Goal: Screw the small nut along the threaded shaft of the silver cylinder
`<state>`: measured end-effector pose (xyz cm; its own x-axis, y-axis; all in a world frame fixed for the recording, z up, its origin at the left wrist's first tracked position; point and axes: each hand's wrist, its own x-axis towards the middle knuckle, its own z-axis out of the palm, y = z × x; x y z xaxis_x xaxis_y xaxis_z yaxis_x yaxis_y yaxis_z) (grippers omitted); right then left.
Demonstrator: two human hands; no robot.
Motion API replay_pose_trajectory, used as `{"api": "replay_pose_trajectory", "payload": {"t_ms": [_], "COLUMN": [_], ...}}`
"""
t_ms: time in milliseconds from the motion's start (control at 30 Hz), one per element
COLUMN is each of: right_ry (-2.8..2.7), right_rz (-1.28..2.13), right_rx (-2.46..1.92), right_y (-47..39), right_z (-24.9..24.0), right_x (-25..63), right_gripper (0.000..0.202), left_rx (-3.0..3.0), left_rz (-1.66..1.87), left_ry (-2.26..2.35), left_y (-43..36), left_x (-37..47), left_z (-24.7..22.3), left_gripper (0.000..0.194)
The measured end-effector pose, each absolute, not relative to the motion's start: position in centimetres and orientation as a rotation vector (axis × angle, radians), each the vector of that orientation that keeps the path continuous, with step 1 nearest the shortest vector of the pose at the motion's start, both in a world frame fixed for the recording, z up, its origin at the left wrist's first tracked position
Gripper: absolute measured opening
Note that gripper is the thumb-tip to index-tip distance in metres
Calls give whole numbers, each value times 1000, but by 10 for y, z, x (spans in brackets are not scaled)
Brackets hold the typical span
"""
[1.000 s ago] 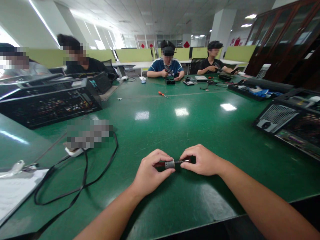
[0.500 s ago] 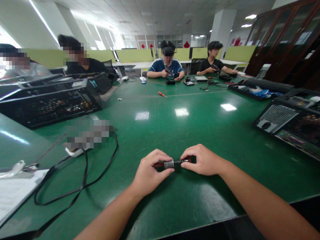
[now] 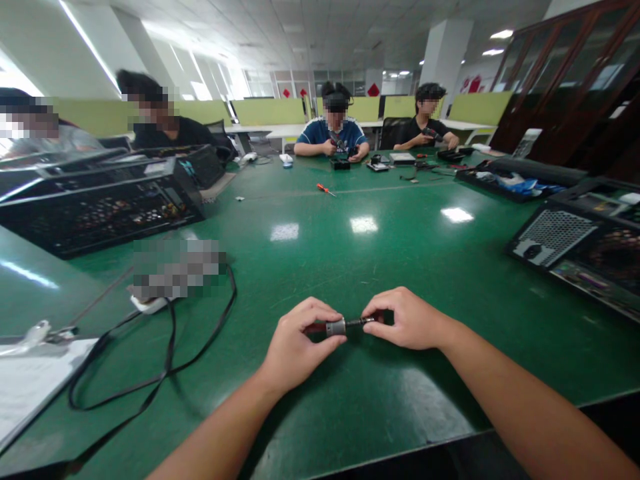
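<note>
Between thumb and fingers, my left hand grips a small grey metal cylinder just above the green table. A thin dark shaft stretches from the cylinder toward the right. My right hand pinches the far end of this shaft, with thumb and index finger closed on it. The two hands face each other with a short gap between their fingertips. Part of the cylinder's left side is hidden by my left fingers.
A white power strip, partly blurred out, and its black cable lie left, near a clipboard. Computer cases stand left and right. An orange screwdriver lies farther off. Several people sit around the table.
My left hand and the cylinder have shifted slightly left, so a little more of the shaft shows. At the far right, a person's outstretched hand has drawn back toward the body.
</note>
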<state>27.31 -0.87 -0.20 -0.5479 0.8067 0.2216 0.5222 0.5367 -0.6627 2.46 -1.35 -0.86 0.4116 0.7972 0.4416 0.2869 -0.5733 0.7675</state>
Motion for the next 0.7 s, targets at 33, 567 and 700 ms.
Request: {"api": "replay_pose_trajectory", "payload": {"t_ms": [33, 567, 700], "right_ry": [-2263, -2265, -2263], "right_rz": [734, 720, 723], "right_rx": [-1074, -1086, -1080], "right_y": [-8, -7, -7], "right_z": [-2, 1, 1], "right_x": [273, 275, 275], "right_gripper": [13, 12, 12], "left_rx": [2071, 2100, 2090], "left_rz": [1106, 1126, 1128], "left_ry": [918, 913, 916], "left_y": [-14, -12, -12], "left_x": [25, 21, 21], "left_z": [-8, -7, -8], "left_gripper": [21, 21, 21]}}
